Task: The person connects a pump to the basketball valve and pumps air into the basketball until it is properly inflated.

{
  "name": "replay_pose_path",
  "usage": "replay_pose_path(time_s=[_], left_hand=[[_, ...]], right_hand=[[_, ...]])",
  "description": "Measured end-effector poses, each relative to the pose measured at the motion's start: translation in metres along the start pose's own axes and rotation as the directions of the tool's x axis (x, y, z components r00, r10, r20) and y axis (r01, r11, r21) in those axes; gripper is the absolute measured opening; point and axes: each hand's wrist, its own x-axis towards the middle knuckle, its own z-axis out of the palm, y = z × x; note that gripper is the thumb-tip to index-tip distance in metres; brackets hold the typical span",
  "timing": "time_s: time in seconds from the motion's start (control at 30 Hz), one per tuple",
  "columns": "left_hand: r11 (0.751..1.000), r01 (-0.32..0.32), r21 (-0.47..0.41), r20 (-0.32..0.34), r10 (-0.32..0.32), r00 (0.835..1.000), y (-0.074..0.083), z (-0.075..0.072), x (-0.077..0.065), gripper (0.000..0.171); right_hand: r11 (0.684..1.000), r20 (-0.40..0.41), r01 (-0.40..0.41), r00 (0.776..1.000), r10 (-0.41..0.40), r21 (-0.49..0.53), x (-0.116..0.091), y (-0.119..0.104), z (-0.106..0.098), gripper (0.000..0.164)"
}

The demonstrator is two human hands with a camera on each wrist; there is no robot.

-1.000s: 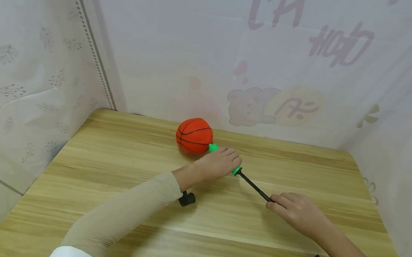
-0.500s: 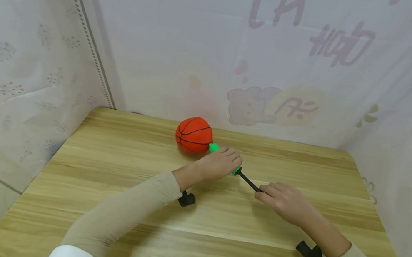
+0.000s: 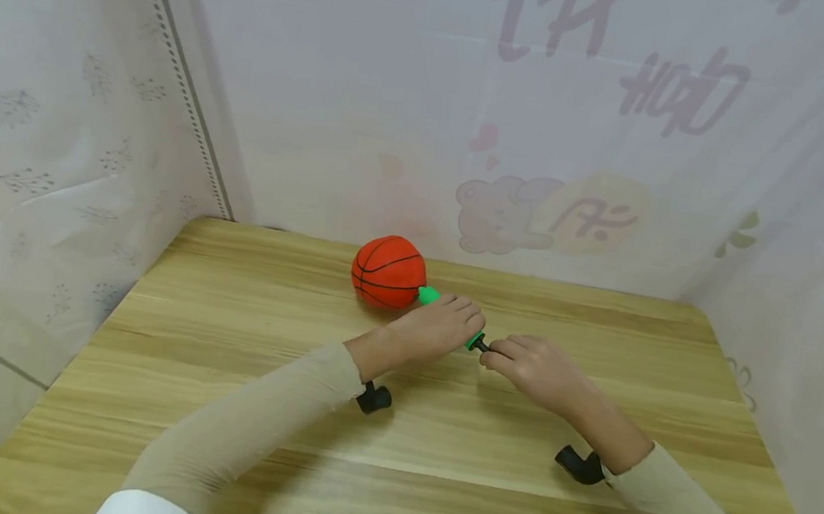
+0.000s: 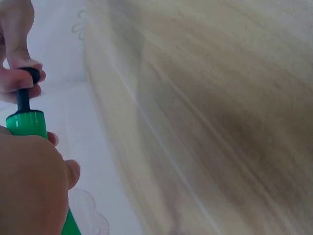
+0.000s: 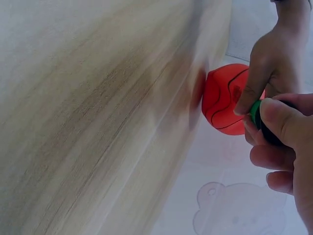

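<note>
An orange-red ball with black basketball lines (image 3: 388,272) sits near the back of the wooden table. A green hand pump (image 3: 428,295) meets the ball's right side. My left hand (image 3: 442,327) grips the pump's green barrel, hiding most of it. At the other end, my right hand (image 3: 532,370) holds the black plunger handle (image 4: 32,74), with only a short bit of the dark rod (image 4: 23,100) showing outside the barrel. In the right wrist view, my thumb and fingers curl around that handle, close to the left hand.
The wooden table (image 3: 263,308) has patterned cloth (image 3: 338,98) hanging behind it and at both sides. A black camera mount (image 3: 374,398) sits under the left wrist, and another black mount (image 3: 580,465) under the right.
My right hand has moved up and left toward the left hand, pushing the plunger rod into the barrel. The left hand and the ball have stayed in place.
</note>
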Motion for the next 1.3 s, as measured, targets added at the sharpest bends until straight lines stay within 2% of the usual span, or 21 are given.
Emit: replay_pose_path(time_s=[0.1,0.13,0.27,0.37,0.53,0.67,0.87,1.07,1.23,1.3], left_hand=[[1.0,-0.007,-0.021,0.002,0.007,1.0,-0.002,-0.001,0.001,0.02],[1.0,-0.008,-0.027,0.003,0.008,1.0,-0.002,-0.001,0.001,0.02],[0.999,-0.005,-0.046,0.009,0.005,1.0,-0.003,0.0,0.003,0.017],[0.999,-0.004,-0.05,0.017,0.005,1.0,-0.003,0.0,0.003,0.016],[0.999,-0.005,-0.042,0.03,0.007,1.0,-0.003,-0.002,0.001,0.018],[1.0,-0.009,-0.02,0.013,0.009,1.0,-0.006,-0.003,-0.002,0.018],[0.998,-0.001,-0.055,-0.017,0.0,1.0,-0.008,-0.003,-0.006,0.016],[0.999,0.003,-0.053,-0.008,-0.004,1.0,-0.005,-0.003,-0.006,0.015],[1.0,-0.003,-0.029,-0.009,0.002,1.0,0.0,-0.003,-0.004,0.013],[1.0,-0.008,-0.014,-0.024,0.007,1.0,0.001,-0.003,-0.003,0.012]], right_hand=[[1.0,0.0,-0.005,1.0,0.005,-0.004,-0.001,0.0,-0.002,0.007],[1.0,0.0,-0.004,1.0,0.004,-0.006,-0.002,0.0,-0.003,0.01],[1.0,-0.001,0.008,1.0,-0.008,-0.01,-0.01,-0.003,-0.009,0.042],[1.0,-0.019,0.013,1.0,-0.013,-0.011,-0.018,-0.008,-0.017,0.051],[1.0,-0.036,0.0,0.999,0.0,-0.008,-0.032,-0.018,-0.034,0.047],[1.0,-0.019,-0.029,0.999,0.029,-0.004,-0.044,-0.024,-0.044,0.047],[0.998,-0.025,-0.055,0.998,0.055,0.012,-0.052,-0.028,-0.052,0.045],[0.999,-0.05,-0.034,0.998,0.035,0.028,-0.046,-0.026,-0.05,0.042],[0.999,-0.018,-0.017,1.0,0.017,0.028,-0.032,-0.02,-0.041,0.04],[1.0,0.004,-0.013,1.0,0.013,0.026,-0.025,-0.017,-0.037,0.023]])
